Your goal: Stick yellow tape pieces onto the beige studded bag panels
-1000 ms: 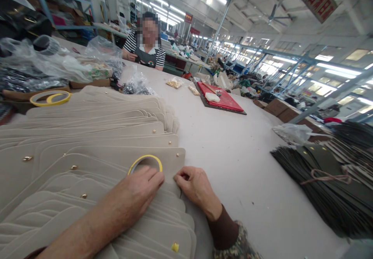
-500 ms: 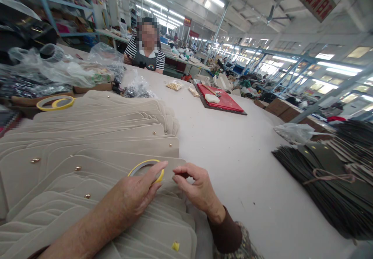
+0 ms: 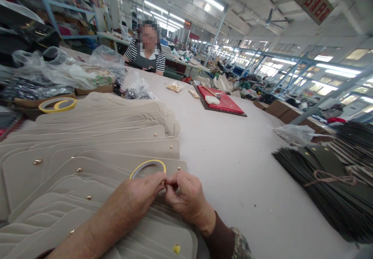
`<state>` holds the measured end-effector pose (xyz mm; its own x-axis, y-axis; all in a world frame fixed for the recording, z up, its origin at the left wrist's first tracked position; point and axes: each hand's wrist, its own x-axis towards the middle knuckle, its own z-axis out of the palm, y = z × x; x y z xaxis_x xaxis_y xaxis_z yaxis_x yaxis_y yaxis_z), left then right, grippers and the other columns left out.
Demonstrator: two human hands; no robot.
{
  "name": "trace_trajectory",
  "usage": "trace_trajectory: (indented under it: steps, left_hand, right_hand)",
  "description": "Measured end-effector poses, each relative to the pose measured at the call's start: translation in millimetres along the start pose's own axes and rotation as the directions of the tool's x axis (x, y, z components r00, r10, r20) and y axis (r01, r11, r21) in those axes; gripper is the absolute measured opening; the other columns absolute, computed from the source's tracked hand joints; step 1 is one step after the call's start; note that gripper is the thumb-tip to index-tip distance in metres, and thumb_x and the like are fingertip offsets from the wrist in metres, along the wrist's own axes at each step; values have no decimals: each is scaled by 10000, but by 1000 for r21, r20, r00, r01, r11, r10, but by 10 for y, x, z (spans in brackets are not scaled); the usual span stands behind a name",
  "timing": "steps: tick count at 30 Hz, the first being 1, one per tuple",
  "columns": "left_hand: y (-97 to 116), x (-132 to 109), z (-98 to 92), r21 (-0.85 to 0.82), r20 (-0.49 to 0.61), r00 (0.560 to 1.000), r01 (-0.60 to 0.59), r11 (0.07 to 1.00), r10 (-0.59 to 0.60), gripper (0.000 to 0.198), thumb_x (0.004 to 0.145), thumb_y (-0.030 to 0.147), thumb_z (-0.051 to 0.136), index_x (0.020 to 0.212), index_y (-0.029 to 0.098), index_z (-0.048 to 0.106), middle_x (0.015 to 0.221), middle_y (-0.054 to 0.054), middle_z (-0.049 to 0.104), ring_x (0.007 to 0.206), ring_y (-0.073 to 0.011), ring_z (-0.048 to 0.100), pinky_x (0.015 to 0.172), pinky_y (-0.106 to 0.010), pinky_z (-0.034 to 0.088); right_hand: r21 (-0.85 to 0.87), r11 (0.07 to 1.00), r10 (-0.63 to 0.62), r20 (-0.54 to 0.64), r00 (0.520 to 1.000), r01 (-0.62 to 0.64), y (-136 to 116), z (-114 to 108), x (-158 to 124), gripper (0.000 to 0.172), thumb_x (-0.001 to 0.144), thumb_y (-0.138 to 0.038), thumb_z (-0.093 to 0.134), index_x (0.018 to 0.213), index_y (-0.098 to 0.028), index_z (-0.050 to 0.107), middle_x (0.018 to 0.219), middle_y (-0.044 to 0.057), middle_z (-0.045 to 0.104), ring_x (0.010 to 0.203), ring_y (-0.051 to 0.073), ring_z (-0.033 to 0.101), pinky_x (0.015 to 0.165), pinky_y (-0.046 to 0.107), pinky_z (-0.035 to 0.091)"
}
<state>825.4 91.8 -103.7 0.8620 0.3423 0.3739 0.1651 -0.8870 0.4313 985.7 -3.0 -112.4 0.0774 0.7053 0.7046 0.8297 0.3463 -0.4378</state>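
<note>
While the bare left hand (image 3: pixel 142 195) and the bare right hand (image 3: pixel 188 196) meet at their fingertips in the head view, the step in hand looks like fine fingertip work over a spread of beige, flat, round-cornered sheet panels (image 3: pixel 101 154). These panels lie overlapped across the near left of the smooth, pale grey-white tabletop (image 3: pixel 224 165), several of them bearing small, shiny gold metal studs (image 3: pixel 88 198). One such stud shows near the panel corner just beyond the right fingers.

As to grip, the right thumb and forefinger are pinched close together against the left fingertips; something small may sit there, but it is too tiny to make out. How far the left fingers stand apart cannot be told, since the back of that hand hides them. A yellow-edged, grey-lined tape ring (image 3: pixel 149 162) shows just past the left hand, partly covered by it; whether that hand bears it is unclear. A small yellow scrap (image 3: pixel 176 249) lies on the nearest panel.

In my judgement, the next move calls for a light, precise pinch and steady wrists.
</note>
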Motion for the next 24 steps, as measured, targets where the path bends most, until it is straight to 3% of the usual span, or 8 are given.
trace_trajectory:
  steps: [3, 5, 8, 10, 13, 17, 20, 24]
  left_hand:
    - [1, 0, -1, 7, -36, 999, 3, 1000, -3, 223, 949, 133, 381, 934, 227, 583, 730, 22, 664, 628, -111, 635, 599, -181, 480]
    - [4, -1, 2, 47, -65, 998, -8, 999, 11, 228, 938, 119, 386, 903, 221, 586, 711, 15, 640, 615, -113, 611, 590, -180, 470]
    - [28, -4, 11, 111, -107, 993, -33, 993, 45, 232, 943, 115, 379, 876, 212, 579, 698, 9, 614, 611, -116, 592, 574, -184, 454]
    - [55, -12, 24, 142, -138, 988, -54, 988, 74, 230, 949, 113, 378, 867, 210, 570, 695, 12, 600, 608, -118, 582, 568, -193, 445]
    - [100, -19, 38, 185, -159, 980, -87, 979, 117, 212, 954, 114, 391, 862, 207, 558, 676, 23, 575, 589, -130, 569, 545, -221, 434]
    - [142, 46, -9, 342, 49, 997, 42, 939, -63, 205, 906, 52, 438, 865, 199, 575, 805, -17, 645, 740, -189, 640, 628, -281, 504]
    - [172, 141, -73, 444, 276, 925, 117, 888, -261, 248, 879, 18, 431, 922, 186, 608, 966, -69, 674, 917, -250, 643, 743, -357, 545]
    - [193, 199, -94, 442, 386, 854, 160, 882, -348, 318, 888, 6, 360, 986, 173, 612, 1005, -95, 657, 949, -275, 624, 782, -415, 548]
  right_hand:
    - [63, 985, 163, -9, 987, -162, -48, 2, -7, 141, 758, -98, 538, 714, -163, 655, 603, 14, 639, 532, 118, 575, 539, 219, 441]
    - [155, 918, 363, 45, 931, -366, -95, 9, 7, 121, 738, -124, 564, 681, -163, 663, 587, 5, 644, 515, 107, 565, 523, 208, 431]
    - [317, 657, 648, 225, 728, -684, -148, 33, 62, 108, 724, -207, 590, 647, -160, 648, 500, -17, 604, 442, 95, 521, 445, 193, 394]
    - [386, 473, 734, 323, 597, -792, -130, 44, 108, 115, 704, -253, 596, 649, -159, 635, 441, -35, 571, 390, 94, 504, 405, 189, 380]
    - [441, 326, 802, 338, 492, -836, 18, 4, 143, 136, 661, -296, 630, 644, -162, 615, 419, -52, 554, 356, 97, 512, 380, 190, 396]
    - [449, 294, 820, 334, 464, -844, 317, -144, 84, 237, 656, -365, 714, 690, -135, 665, 503, -31, 610, 393, 84, 541, 418, 191, 448]
    - [384, 311, 800, 388, 457, -870, 454, -214, 14, 287, 678, -402, 722, 726, -122, 687, 536, -13, 631, 411, 84, 560, 432, 190, 456]
    - [281, 354, 790, 421, 446, -892, 479, -215, -25, 254, 712, -384, 687, 723, -131, 674, 538, -20, 619, 419, 84, 559, 447, 190, 459]
